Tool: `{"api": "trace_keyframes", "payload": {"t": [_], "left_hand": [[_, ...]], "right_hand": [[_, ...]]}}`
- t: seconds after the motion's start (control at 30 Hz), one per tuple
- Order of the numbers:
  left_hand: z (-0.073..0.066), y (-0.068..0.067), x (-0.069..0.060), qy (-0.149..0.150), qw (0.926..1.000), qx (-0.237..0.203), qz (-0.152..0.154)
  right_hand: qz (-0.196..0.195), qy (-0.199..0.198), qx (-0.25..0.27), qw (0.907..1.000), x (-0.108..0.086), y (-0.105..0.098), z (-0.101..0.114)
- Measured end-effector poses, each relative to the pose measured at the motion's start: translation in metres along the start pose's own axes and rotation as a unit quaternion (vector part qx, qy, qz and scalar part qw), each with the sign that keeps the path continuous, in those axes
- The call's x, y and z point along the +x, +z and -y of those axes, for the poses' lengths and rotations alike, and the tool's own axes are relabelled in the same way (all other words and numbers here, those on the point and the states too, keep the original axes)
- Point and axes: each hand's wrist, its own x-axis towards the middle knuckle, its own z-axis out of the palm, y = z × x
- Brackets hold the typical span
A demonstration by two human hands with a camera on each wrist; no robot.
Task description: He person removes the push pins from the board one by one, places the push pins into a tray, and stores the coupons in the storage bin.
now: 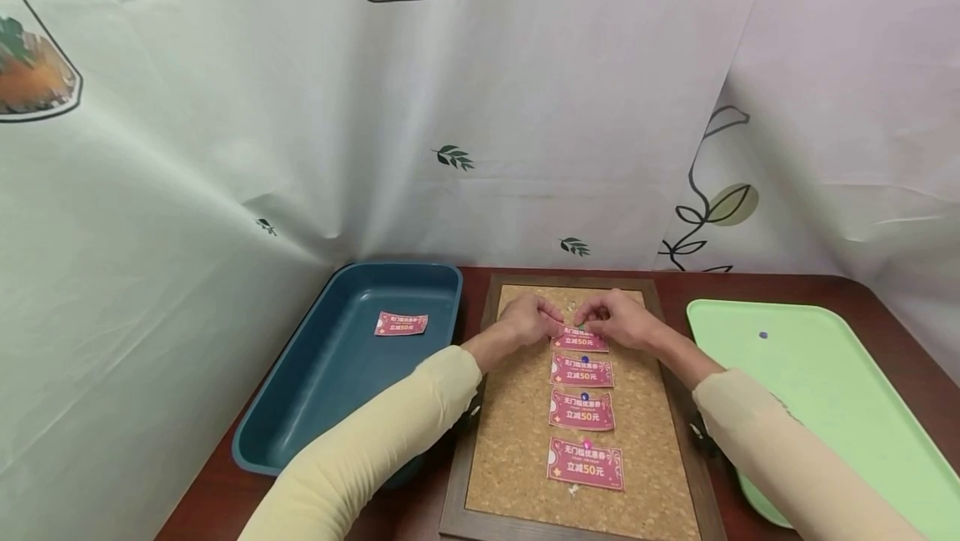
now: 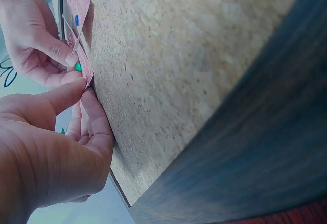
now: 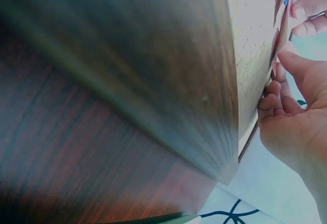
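Note:
On the cork board, several pink coupons run down in a column. My left hand pinches the edge of the topmost coupon between thumb and forefinger. At the same coupon's upper edge, my right hand holds a green push pin by its head; the pin's tip is hidden. Below are a second coupon and a third coupon, each with a blue push pin. The lowest coupon carries a pink push pin.
Left of the board stands a dark blue tray with one loose coupon in it. A light green tray lies at the right, bearing a purple push pin. Behind the dark red table hangs a printed white cloth.

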Motion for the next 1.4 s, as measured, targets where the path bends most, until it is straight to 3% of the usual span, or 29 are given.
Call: {"api": "trace_keyframes", "payload": {"t": [0.83, 1.4], "left_hand": [[-0.0006, 0.0001, -0.0007, 0.004, 1.0000, 0.005, 0.000], [-0.0003, -0.0008, 0.0004, 0.001, 1.0000, 0.004, 0.004]], "right_hand": [[0.007, -0.009, 0.002, 0.9999, -0.0005, -0.0031, -0.0033], [0.009, -0.032, -0.055, 0.9979, 0.0008, 0.0051, -0.0029]]}}
